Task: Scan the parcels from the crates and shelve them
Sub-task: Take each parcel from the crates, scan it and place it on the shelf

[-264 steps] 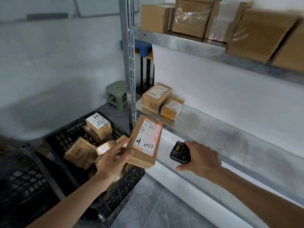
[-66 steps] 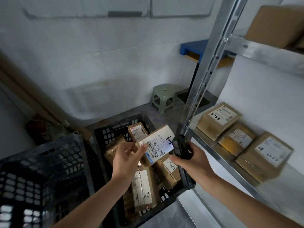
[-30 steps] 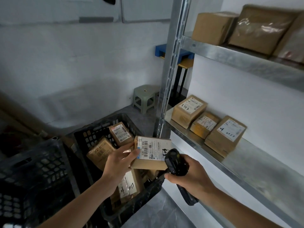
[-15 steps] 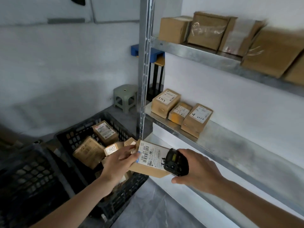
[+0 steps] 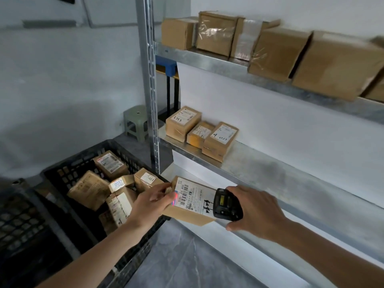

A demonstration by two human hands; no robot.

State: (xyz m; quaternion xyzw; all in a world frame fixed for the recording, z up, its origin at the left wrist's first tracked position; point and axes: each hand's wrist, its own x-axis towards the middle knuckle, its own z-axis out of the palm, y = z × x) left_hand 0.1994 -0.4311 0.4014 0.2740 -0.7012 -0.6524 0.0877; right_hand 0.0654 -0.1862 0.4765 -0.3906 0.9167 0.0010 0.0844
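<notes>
My left hand (image 5: 150, 204) grips a small brown parcel (image 5: 190, 213) by its left end, white label facing up, just right of the crate. A red scan glow shows on the label's left edge near my fingertips. My right hand (image 5: 255, 213) holds a black handheld scanner (image 5: 227, 205) at the parcel's right end, its head turned toward the label. Below and left, a black plastic crate (image 5: 68, 169) holds several brown parcels (image 5: 110, 164). Three labelled parcels (image 5: 220, 140) stand in a row on the middle metal shelf (image 5: 280, 175).
A second black crate (image 5: 18, 223) sits at the lower left. The upper shelf (image 5: 228, 66) carries several larger cardboard boxes (image 5: 278, 51). A steel upright (image 5: 148, 80) stands between crate and shelves. A green stool (image 5: 136, 122) and a blue-topped table (image 5: 166, 64) are behind it.
The view has swung slightly right and closer. The parcel has turned flatter, and a red scan glow now shows on its label. The scanner stays at the parcel's right end.
</notes>
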